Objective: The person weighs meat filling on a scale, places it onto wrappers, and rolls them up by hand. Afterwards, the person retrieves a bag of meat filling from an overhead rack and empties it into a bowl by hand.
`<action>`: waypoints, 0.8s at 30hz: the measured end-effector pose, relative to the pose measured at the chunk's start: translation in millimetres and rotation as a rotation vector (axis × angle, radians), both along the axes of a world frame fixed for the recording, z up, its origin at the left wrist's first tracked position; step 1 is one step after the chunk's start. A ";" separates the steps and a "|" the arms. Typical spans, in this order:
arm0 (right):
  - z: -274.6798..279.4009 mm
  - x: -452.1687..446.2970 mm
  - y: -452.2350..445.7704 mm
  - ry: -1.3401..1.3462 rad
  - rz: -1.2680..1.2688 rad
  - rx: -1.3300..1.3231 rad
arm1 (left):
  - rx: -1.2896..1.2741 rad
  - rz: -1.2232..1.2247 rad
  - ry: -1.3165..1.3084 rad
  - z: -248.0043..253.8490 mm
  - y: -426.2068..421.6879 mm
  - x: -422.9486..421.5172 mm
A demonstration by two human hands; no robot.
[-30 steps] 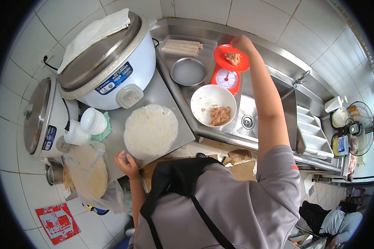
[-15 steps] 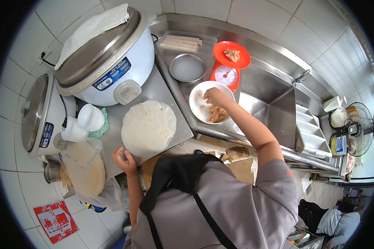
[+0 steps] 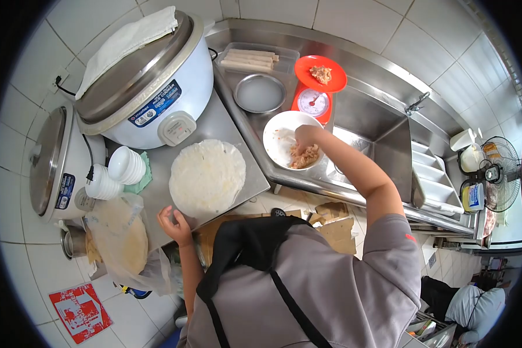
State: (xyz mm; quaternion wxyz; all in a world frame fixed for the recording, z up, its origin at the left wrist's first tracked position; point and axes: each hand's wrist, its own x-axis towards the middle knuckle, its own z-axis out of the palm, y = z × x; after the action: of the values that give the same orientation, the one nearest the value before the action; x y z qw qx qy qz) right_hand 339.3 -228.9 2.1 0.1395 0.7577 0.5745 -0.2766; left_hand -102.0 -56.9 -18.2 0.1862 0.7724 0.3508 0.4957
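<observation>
My right hand [image 3: 307,138] reaches down into a white bowl [image 3: 277,129], its fingers against a lump of raw minced meat filling [image 3: 305,158]. Those fingertips are hidden, so their grip does not show. At the counter's front edge, my left hand [image 3: 176,226] is empty, fingers loosely bent and apart. Beside it lies a stack of thin round wrappers [image 3: 207,177]. A red kitchen scale [image 3: 314,103] behind the bowl carries a small portion of meat filling [image 3: 320,74] on its red plate [image 3: 337,78].
A round metal pan [image 3: 260,94] of cloudy liquid and a clear tray with pale rolls [image 3: 250,59] stand behind. The sink [image 3: 359,136] is to the right. Left are a large rice cooker [image 3: 151,95], white cups [image 3: 125,165] and bagged wrappers [image 3: 119,235]. Another person [image 3: 475,307] is lower right.
My right hand has moved from the bowl's far side toward the filling and now presses into it. My left hand stays at the counter edge.
</observation>
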 end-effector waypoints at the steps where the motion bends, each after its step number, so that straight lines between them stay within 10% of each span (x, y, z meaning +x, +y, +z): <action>1: 5.7 -11.0 -2.2 -0.039 -0.036 0.080 | -0.010 0.000 -0.013 0.4 -0.3 1.2; 17: -13.2 -28.7 1.5 -0.136 -0.087 0.087 | -0.055 -0.007 -0.034 -3.2 -2.0 1.4; 24: 2.5 1.7 -8.0 0.472 -0.238 0.027 | 0.006 0.027 0.001 -10.9 3.6 -1.8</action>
State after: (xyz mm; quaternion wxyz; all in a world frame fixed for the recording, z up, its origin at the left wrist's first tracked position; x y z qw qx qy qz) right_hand 341.0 -236.9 4.6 -0.0420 0.7360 0.5017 -0.4526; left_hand -103.8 -53.3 -29.1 0.1770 0.7684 0.3595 0.4990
